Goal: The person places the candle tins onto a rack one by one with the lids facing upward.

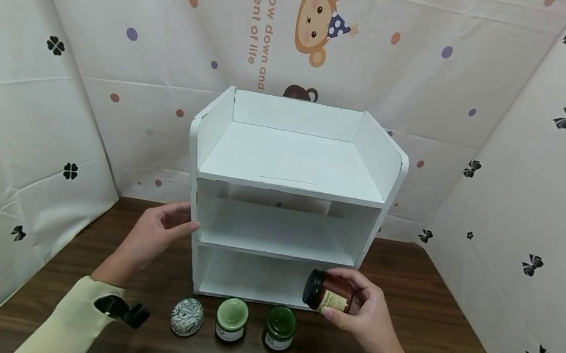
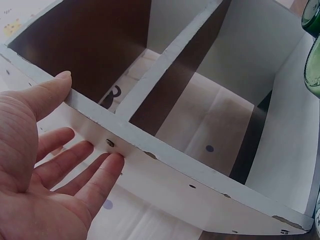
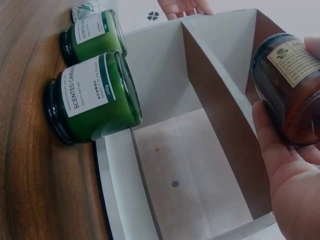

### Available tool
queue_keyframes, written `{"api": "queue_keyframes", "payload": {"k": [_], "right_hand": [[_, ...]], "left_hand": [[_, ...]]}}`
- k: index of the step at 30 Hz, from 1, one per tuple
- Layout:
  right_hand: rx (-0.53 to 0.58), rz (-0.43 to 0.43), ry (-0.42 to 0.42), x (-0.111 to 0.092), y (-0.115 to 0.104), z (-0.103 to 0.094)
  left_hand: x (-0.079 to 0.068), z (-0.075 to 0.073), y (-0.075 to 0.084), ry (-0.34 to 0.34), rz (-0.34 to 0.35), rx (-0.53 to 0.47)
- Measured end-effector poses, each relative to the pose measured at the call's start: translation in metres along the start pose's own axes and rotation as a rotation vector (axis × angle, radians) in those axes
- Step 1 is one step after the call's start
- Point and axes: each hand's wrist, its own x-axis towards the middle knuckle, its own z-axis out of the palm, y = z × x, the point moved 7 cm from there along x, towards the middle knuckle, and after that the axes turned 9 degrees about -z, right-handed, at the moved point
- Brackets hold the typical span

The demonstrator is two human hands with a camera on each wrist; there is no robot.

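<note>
My right hand point(image 1: 364, 312) grips a brown glass jar point(image 3: 292, 95) with a cream label and dark lid, tipped on its side before the lower right of the white shelf point(image 1: 292, 163). My left hand point(image 1: 157, 231) is at the shelf's left side, thumb at the front edge and fingers along the outer panel, as the left wrist view point(image 2: 55, 150) shows. Before the shelf stand a light green candle jar point(image 1: 232, 316) and a dark green candle jar point(image 1: 280, 326), labelled as scented candles. Left of them lies a round patterned tin point(image 1: 187, 316).
The shelf has a walled top and two levels beneath it, standing on a dark wooden table point(image 1: 417, 337). Printed white cloth point(image 1: 154, 52) hangs behind and on both sides. A black strap with a small device point(image 1: 122, 309) circles the left wrist.
</note>
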Motion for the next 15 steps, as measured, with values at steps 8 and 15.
{"api": "queue_keyframes", "payload": {"k": [8, 15], "right_hand": [[0.026, 0.009, 0.011, 0.0034, 0.001, 0.0028], [0.07, -0.082, -0.018, 0.0069, -0.0045, 0.0097]], "left_hand": [[0.0001, -0.0003, 0.0003, -0.003, -0.01, -0.003], [0.0003, -0.0004, -0.0003, -0.001, -0.014, -0.006]]}}
